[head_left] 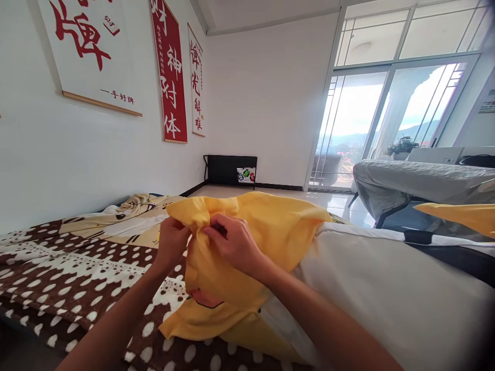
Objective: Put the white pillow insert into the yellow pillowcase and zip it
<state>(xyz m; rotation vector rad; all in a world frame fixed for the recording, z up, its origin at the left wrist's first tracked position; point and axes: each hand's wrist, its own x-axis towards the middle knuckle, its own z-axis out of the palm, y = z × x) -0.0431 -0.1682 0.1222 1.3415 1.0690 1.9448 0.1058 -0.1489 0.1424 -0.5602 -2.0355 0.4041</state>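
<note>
A yellow cloth cover (278,221) with an orange patch outlined in black lies bunched over the bed, in front of me. My left hand (174,239) is closed in a pinch on its gathered far-left edge. Close beside it, my right hand (234,242) pinches the same bunched fold, thumb and fingers pressed together. The fingertips of both hands are partly hidden in the cloth. The cover's right side lies against a large white, soft-looking piece (359,278) with a dark strip along its upper right. Whether the cover encloses part of that piece, I cannot tell.
A brown blanket with white dots (88,273) covers the bed. Another yellow cloth (460,216) shows at the right edge. Beyond stand a table under a grey cover (421,178) and a folded black panel (222,170) against the wall. Glass doors (351,118) are at the back right.
</note>
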